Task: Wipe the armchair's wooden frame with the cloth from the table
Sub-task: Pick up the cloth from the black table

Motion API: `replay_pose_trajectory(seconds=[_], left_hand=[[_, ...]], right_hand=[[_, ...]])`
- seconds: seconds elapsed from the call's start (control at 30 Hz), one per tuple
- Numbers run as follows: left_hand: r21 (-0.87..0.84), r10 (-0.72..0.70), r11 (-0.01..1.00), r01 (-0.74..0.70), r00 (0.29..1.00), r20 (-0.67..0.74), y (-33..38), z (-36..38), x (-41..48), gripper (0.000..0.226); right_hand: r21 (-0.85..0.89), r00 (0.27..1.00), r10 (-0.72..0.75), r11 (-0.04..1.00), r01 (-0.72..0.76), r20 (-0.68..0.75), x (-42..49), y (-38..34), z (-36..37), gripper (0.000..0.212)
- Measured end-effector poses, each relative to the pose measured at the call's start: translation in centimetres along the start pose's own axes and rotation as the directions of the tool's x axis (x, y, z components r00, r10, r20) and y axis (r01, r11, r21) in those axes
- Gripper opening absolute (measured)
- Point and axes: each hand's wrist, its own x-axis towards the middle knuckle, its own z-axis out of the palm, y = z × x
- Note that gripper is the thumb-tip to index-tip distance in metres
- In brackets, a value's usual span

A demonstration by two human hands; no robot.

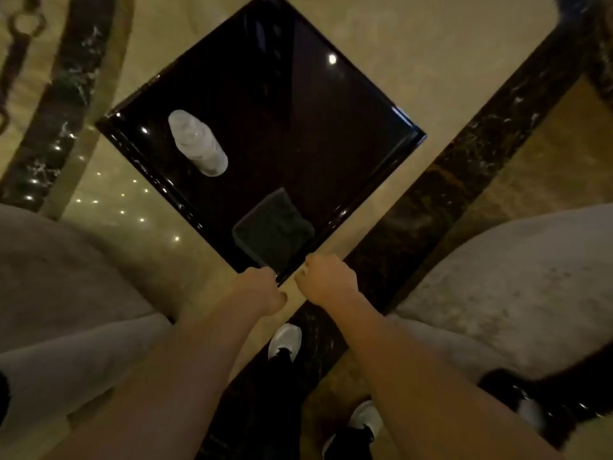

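Note:
A dark folded cloth lies on the near corner of a glossy black square table. My left hand and my right hand hover side by side just in front of that corner, fingers curled in, holding nothing that I can see. The left fingertips sit at the cloth's near edge. Grey upholstered armchairs stand at the left and right. A dark glossy piece of the right armchair's wooden frame shows low at the right.
A clear plastic bottle lies on its side on the table's left part. The floor is polished beige marble with a dark veined band running diagonally under my hands. My white shoes are below.

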Motion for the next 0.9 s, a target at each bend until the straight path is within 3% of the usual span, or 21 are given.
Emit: replay_pose_trajectory(seconds=[0.17, 0.27, 0.33, 0.4, 0.47, 0.53, 0.6, 0.67, 0.73, 0.83, 0.9], left_hand=[[-0.206, -0.05, 0.978, 0.016, 0.986, -0.161, -2.1, -0.4, 4.2, 0.035], [-0.303, -0.115, 0.951, 0.066, 0.983, -0.146, -2.6, -0.1, 6.8, 0.042], [-0.414, -0.187, 0.903, 0.117, 0.973, -0.132, -2.5, 0.5, 7.8, 0.047], [-0.564, -0.292, 0.813, 0.147, 0.94, -0.175, -2.3, 0.9, 8.6, 0.058], [-0.736, -0.417, 0.661, 0.145, 0.886, -0.2, -2.2, 1.1, 9.2, 0.07], [-0.862, -0.492, 0.492, 0.119, 0.855, -0.163, -2.3, 1.2, 9.7, 0.075], [-0.95, -0.511, 0.301, 0.085, 0.855, -0.085, -2.2, 1.6, 10.0, 0.074], [-0.995, -0.48, 0.061, 0.077, 0.877, 0.039, -2.0, 2.1, 10.0, 0.067], [-0.986, -0.408, -0.111, 0.125, 0.899, 0.16, -2.0, 2.6, 9.4, 0.064], [-0.966, -0.311, -0.137, 0.218, 0.917, 0.251, -1.9, 3.6, 7.2, 0.076], [-0.966, -0.223, -0.128, 0.223, 0.943, 0.247, -1.2, 4.5, 5.2, 0.07]], right_hand=[[-0.079, 0.999, -0.007, 0.997, 0.003, -0.048, 6.0, -1.3, 1.6, 0.013], [-0.1, 1.0, -0.009, 0.995, 0.006, -0.025, 9.3, -1.0, 2.9, 0.027], [-0.121, 0.996, 0.014, 0.992, -0.025, -0.09, 10.5, -1.1, 3.8, 0.031], [-0.247, 0.972, 0.003, 0.967, -0.062, -0.233, 11.3, -1.5, 4.5, 0.034], [-0.305, 0.946, -0.056, 0.951, -0.047, -0.32, 11.9, -1.8, 4.8, 0.032], [-0.175, 0.954, -0.057, 0.985, 0.005, -0.294, 12.5, -1.8, 4.9, 0.039], [0.153, 0.972, 0.036, 0.988, 0.0, -0.234, 12.5, -1.7, 4.5, 0.051], [0.512, 0.979, 0.164, 0.855, -0.079, -0.122, 11.7, -1.3, 4.3, 0.057], [0.751, 0.968, 0.228, 0.62, -0.227, 0.104, 10.2, -0.8, 4.0, 0.056], [0.912, 0.918, 0.072, 0.11, -0.396, 0.39, 6.9, 0.5, 3.6, 0.037], [0.916, 0.919, 0.005, -0.072, -0.394, 0.395, 3.8, 2.0, 3.8, 0.046]])
